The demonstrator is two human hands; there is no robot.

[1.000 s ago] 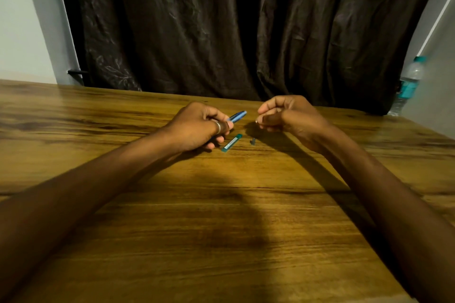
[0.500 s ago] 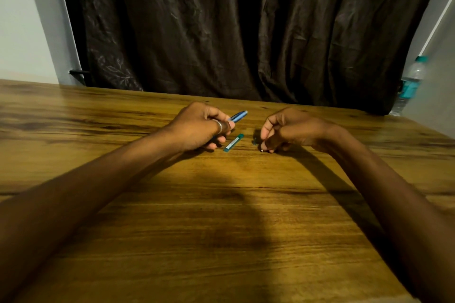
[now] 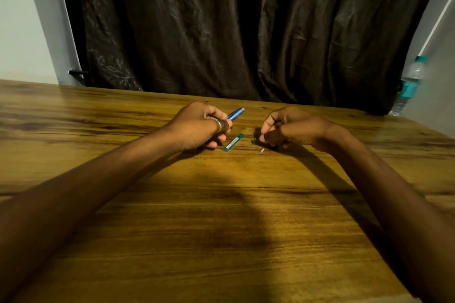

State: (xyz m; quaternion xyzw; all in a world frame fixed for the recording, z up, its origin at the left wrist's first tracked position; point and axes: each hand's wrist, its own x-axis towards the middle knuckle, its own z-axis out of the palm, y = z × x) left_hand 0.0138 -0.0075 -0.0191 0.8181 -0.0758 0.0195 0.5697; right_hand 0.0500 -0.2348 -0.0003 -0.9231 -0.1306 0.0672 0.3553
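Note:
My left hand (image 3: 199, 128) grips a blue mechanical pencil (image 3: 235, 113), whose end points up and to the right past my thumb. A ring sits on that thumb. A slim teal lead case (image 3: 233, 142) lies on the wooden table (image 3: 221, 216) between my hands. My right hand (image 3: 293, 128) rests on the table with its fingers curled. Its fingertips touch the right side of a small dark cap (image 3: 255, 141). A tiny white piece (image 3: 262, 150) lies loose on the wood just in front of that hand.
A dark curtain (image 3: 246, 27) hangs behind the table's far edge. A plastic water bottle (image 3: 408, 83) with a teal label stands at the far right, beside the wall.
My right hand came down from mid-air to the table beside the dark cap. The tiny white piece now lies on the wood. My left hand has kept still with the pencil.

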